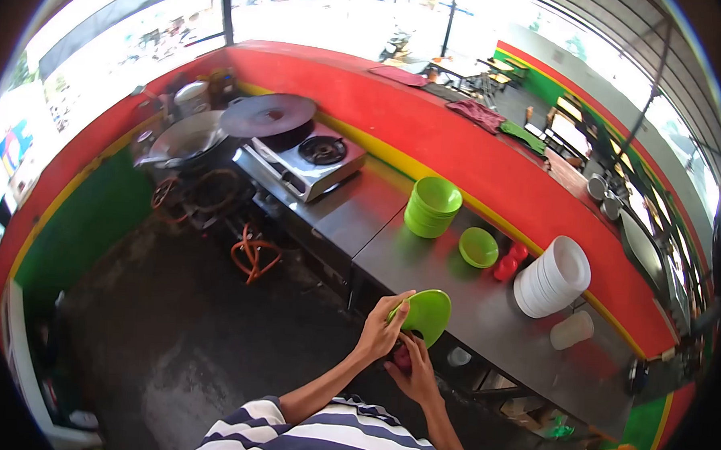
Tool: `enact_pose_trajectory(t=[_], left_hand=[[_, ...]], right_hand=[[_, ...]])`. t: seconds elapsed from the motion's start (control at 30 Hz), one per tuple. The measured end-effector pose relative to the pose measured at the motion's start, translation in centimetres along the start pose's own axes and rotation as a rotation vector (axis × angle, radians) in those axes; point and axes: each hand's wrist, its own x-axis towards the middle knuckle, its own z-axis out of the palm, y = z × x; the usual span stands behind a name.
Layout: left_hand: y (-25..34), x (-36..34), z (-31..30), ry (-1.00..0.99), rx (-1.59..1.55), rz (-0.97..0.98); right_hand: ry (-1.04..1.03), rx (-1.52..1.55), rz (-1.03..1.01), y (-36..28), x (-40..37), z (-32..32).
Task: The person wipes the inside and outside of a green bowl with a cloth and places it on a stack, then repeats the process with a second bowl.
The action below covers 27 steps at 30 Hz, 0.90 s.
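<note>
Tilted on its side in front of my body is a green bowl (431, 315). My left hand (381, 332) grips its rim, fingers wrapped over the edge. Just below, my right hand (415, 375) is closed around a bunched dark red cloth (402, 356), up against the lower part of the bowl. Most of the cloth is hidden by the fingers. On the steel counter (486, 307) stand a stack of green bowls (432, 208) and a single green bowl (478, 248).
Farther right are red containers (507, 265), a leaning stack of white bowls (551, 277) and a pale cup (571, 330). To the left stand a gas stove (303, 162), a large wok (189, 141) and an orange hose (255, 254). A red wall (429, 123) runs behind.
</note>
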Motion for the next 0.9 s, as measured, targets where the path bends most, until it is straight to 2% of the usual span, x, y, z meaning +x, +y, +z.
enact_pose_trajectory(t=[0.07,0.2,0.3,0.43,0.5,0.6,0.7,0.8,0.9], left_hand=[[-0.4,-2.6,0.7,0.034,-0.009,0.004],[0.1,-9.7,3.5,0.106,-0.135,-0.128],[-1.5,-15.8,5.9,0.064,-0.099,-0.165],[-1.2,-23.7,6.7,-0.085,0.020,-0.306],[-1.5,-26.5,6.7,-0.064,-0.002,-0.415],[-0.3,-29.0,6.6,-0.082,-0.075,-0.500],[0.2,-30.1,6.5,-0.105,-0.065,-0.496],[0.6,-30.5,5.6,-0.060,-0.030,-0.438],[-0.3,-29.4,4.0,0.031,0.025,-0.321]], right_hand=[[-0.072,-0.125,-0.060,-0.5,-2.3,-1.1],[-0.084,-0.006,-0.016,-2.7,-8.9,-2.6],[-0.088,0.081,0.026,-3.6,-14.0,-3.3],[-0.143,0.262,0.119,-3.0,-20.7,-2.3],[-0.211,0.373,0.155,-1.9,-23.3,-1.3],[-0.127,0.373,0.195,-2.1,-25.3,-0.9],[-0.076,0.186,0.220,-2.6,-25.1,-1.0],[0.115,-0.225,-0.088,-1.6,-23.5,-0.3],[-0.017,-0.263,-0.020,-2.9,-22.7,-0.6]])
